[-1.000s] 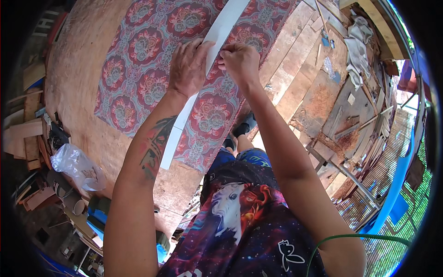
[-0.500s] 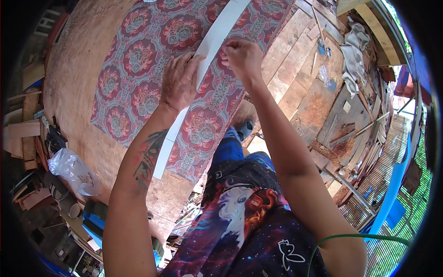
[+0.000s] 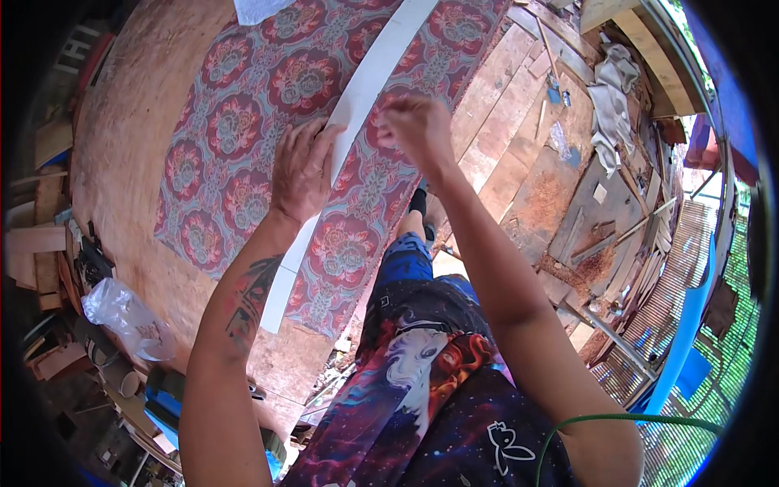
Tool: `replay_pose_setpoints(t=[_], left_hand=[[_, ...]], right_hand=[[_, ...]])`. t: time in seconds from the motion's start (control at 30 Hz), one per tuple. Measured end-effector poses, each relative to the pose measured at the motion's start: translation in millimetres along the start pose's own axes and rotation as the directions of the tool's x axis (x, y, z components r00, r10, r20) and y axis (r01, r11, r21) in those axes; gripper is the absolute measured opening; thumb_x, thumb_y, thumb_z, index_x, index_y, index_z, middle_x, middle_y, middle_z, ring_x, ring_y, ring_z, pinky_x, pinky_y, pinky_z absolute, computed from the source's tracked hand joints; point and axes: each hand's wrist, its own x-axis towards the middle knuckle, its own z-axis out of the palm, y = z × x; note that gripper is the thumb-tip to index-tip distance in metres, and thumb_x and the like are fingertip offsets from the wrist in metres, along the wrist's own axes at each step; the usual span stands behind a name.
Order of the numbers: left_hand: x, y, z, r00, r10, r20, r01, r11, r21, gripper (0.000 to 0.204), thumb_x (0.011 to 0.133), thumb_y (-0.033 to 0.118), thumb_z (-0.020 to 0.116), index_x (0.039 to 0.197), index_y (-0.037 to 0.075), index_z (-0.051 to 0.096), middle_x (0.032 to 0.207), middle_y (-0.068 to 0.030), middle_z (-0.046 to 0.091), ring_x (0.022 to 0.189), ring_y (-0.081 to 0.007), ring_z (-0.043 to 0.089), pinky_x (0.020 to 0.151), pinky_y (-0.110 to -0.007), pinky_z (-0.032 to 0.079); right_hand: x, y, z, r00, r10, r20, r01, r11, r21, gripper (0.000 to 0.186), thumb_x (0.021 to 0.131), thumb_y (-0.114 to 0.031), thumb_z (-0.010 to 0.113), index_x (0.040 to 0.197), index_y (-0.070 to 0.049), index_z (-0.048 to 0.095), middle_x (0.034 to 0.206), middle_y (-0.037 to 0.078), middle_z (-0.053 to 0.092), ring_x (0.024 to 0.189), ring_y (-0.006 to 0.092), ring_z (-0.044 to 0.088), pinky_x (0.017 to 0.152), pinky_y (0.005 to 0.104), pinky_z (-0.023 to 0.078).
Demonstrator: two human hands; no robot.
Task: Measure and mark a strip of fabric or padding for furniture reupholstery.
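A long, flat white strip (image 3: 361, 85) lies diagonally across a red and grey-blue floral fabric (image 3: 233, 122). My left hand (image 3: 304, 165) rests on the fabric at the strip's left edge, its fingers stretched out and the tips on the strip. Just right of the strip is my right hand (image 3: 416, 134), slightly blurred over the fabric. Its fingers are curled together in a pinch, and whatever they may hold is too small or hidden to make out. A dark line crosses the strip near its lower end, beside my left forearm.
The fabric lies on a plywood tabletop (image 3: 122, 154). A white piece (image 3: 260, 8) sits at its far edge. A clear plastic bag (image 3: 128, 321) is at the left. Planks, sawdust (image 3: 560, 191) and a grey cloth (image 3: 613, 105) lie on the right. A green cord (image 3: 633, 417) crosses my right arm.
My hands have shifted slightly down and left in the view, along with the table and fabric. More of the white piece at the far edge shows. My right hand stays pinched.
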Motion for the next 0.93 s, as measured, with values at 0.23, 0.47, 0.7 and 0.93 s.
replay_pose_setpoints(t=[0.23, 0.47, 0.7, 0.93], left_hand=[[4.2, 1.1, -1.6, 0.998, -0.046, 0.051, 0.047, 0.999, -0.019, 0.033, 0.100, 0.003, 0.053, 0.132, 0.010, 0.059, 0.128, -0.0156, 0.061, 0.121, -0.0360, 0.057, 0.109, -0.054, 0.038], [-0.1, -0.2, 0.4, 0.995, -0.061, 0.078, 0.060, 0.998, 0.019, 0.039, 0.099, 0.007, 0.054, 0.137, 0.015, 0.054, 0.132, -0.0149, 0.058, 0.127, -0.0342, 0.054, 0.114, -0.057, 0.036], [20.2, 1.4, -6.6, 0.995, -0.044, 0.090, 0.042, 0.999, 0.016, 0.032, 0.098, 0.008, 0.054, 0.130, 0.012, 0.057, 0.130, -0.0162, 0.058, 0.124, -0.0358, 0.055, 0.111, -0.056, 0.038], [182.0, -25.6, 63.4, 0.991, 0.015, -0.135, -0.041, 0.981, -0.188, 0.027, 0.097, 0.010, 0.061, 0.123, 0.011, 0.059, 0.127, -0.0207, 0.060, 0.124, -0.0399, 0.055, 0.111, -0.051, 0.039]], right_hand=[[65.1, -9.8, -21.0, 0.960, -0.086, -0.265, 0.085, 0.996, -0.017, 0.020, 0.090, -0.005, 0.062, 0.096, 0.010, 0.074, 0.077, 0.019, 0.074, 0.070, 0.0227, 0.076, 0.061, 0.0319, 0.060], [68.0, -21.4, -23.6, 0.990, -0.090, -0.105, 0.063, 0.970, -0.233, 0.019, 0.090, -0.002, 0.063, 0.098, 0.012, 0.073, 0.086, 0.019, 0.075, 0.077, 0.0223, 0.077, 0.065, 0.0299, 0.064], [34.0, -12.2, -40.1, 1.000, -0.012, 0.028, 0.013, 0.999, -0.039, 0.015, 0.091, -0.002, 0.064, 0.095, 0.008, 0.074, 0.079, 0.017, 0.074, 0.069, 0.0195, 0.075, 0.061, 0.0283, 0.062], [99.8, -18.0, -65.0, 0.974, -0.093, -0.207, 0.103, 0.994, 0.037, 0.017, 0.095, -0.006, 0.064, 0.103, 0.006, 0.074, 0.080, 0.016, 0.075, 0.072, 0.0173, 0.075, 0.064, 0.0285, 0.063]])
